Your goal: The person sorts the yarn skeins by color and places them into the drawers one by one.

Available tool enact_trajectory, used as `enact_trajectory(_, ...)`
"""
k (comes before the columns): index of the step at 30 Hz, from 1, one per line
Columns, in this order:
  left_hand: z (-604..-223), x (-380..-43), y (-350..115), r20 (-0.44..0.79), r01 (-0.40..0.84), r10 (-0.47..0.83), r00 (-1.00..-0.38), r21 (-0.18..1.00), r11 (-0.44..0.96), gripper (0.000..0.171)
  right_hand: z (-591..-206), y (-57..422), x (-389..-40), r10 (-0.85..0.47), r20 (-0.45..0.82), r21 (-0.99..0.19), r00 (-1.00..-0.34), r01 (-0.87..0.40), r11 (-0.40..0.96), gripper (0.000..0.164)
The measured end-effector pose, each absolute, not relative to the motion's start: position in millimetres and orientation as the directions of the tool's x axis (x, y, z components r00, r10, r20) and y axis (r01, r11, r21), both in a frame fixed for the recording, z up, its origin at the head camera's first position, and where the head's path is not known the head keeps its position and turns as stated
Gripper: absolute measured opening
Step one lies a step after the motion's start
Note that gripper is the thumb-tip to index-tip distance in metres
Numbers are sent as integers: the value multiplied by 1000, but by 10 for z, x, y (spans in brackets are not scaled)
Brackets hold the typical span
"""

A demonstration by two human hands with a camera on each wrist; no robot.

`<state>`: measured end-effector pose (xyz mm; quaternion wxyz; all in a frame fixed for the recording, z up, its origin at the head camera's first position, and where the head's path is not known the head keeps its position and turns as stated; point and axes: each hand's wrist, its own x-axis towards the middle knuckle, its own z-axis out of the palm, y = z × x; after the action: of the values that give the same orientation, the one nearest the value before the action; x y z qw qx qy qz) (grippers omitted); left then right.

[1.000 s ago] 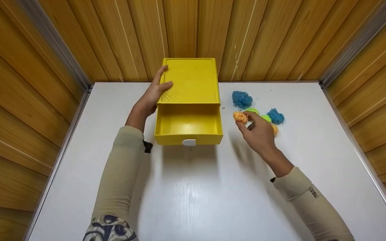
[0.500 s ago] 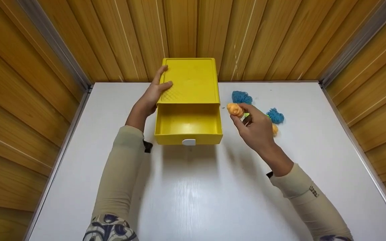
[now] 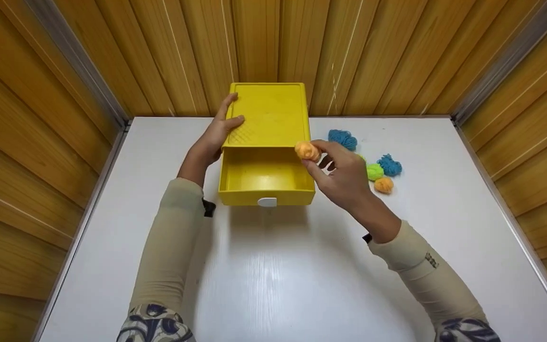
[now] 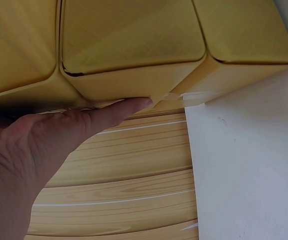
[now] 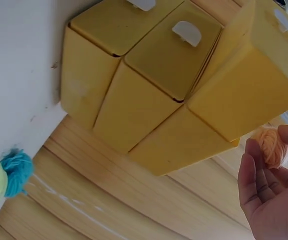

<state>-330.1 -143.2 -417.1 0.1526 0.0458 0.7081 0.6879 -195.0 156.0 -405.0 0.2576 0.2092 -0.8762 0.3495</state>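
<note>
A yellow three-tier drawer cabinet (image 3: 271,114) stands toward the back of the table, its top drawer (image 3: 266,198) pulled out and bare inside. My left hand (image 3: 214,135) rests against the cabinet's left side, fingers extended, thumb on the top edge. In the left wrist view, one straight finger (image 4: 118,112) lies along its side. My right hand (image 3: 344,178) pinches a small orange yarn ball (image 3: 307,151) between thumb and fingers at the drawer's right edge. The right wrist view shows this orange yarn ball (image 5: 271,147) beside the pulled-out drawer's wall.
Right of the cabinet lie blue yarn bundles (image 3: 342,139), a green yarn ball (image 3: 374,172) and another orange yarn ball (image 3: 383,185). My right hand partly covers a second green one. Wood-patterned panels (image 3: 254,42) enclose the white table (image 3: 264,285) at the back and sides.
My right hand has lifted the orange yarn ball away from the others and carried it left to the drawer's right edge. The left hand and cabinet have stayed put.
</note>
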Motion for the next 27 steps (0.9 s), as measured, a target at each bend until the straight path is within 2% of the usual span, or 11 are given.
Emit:
enact_trajectory(4,-4165,-3302,-1438,-156,-148,274,-949,988,47,73,-3967,1438,-1970,-253,596,-464,-762,-584,666,35)
enact_trajectory(8,-4163,-3300,-1439,-149,-142,274,-950,989,46,74,-3888,1324,-1988,-325,539,-452,-777,-592,667,36)
enact_trajectory(17,-4202,-3300,-1442,-157,-146,269,-950,987,60,74,-3779,1062,-2101,-445,183,-528,-876,-470,708,32)
enact_trajectory(21,-4205,-3297,-1436,-149,-139,267,-952,989,58,73,-3757,949,-2184,-472,51,-507,-880,-430,747,34)
enact_trajectory(27,-4179,-3277,-1442,-161,-146,262,-952,986,75,73,-3762,816,-2307,-504,-52,-496,-862,-415,762,38)
